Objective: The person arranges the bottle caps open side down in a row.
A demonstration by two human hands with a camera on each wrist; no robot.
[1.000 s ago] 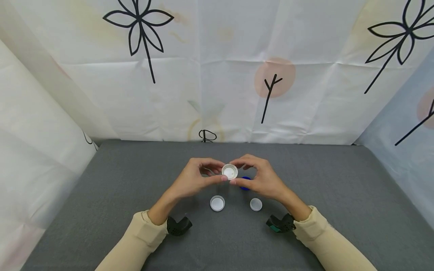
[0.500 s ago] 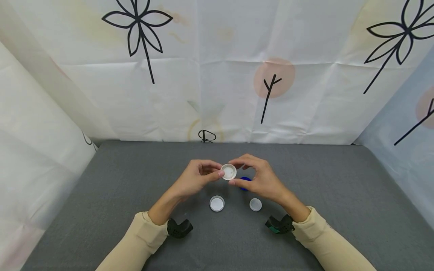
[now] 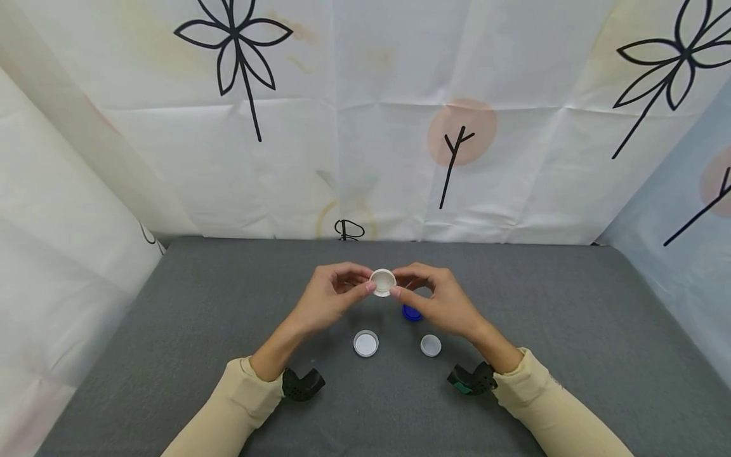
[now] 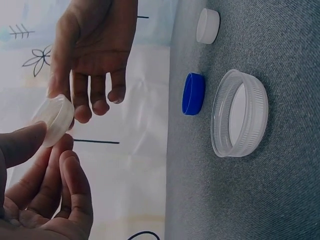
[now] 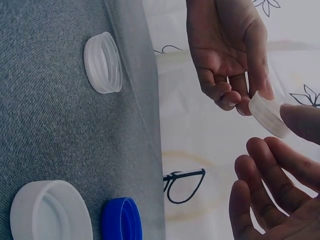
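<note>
Rising slightly since half a second ago, the held cap [image 3: 383, 282] is hanging above the gray table [image 3: 171, 343], its hollow facing the head camera; left hand [image 3: 320, 301] and right hand [image 3: 451, 301] are pinching opposite edges; below, a ribbed clear cap [image 4: 256, 107] is containing a white disc [image 3: 366, 344]; a white cap [image 3: 431, 345] is lying nearby; the right hand is partly hiding a blue cap [image 3: 412, 313] from the head view; the right wrist view is cutting off both.

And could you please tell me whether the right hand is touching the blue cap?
Apart: the left wrist view shows backdrop between the right hand and the blue cap, which sits on the grey surface.
</note>
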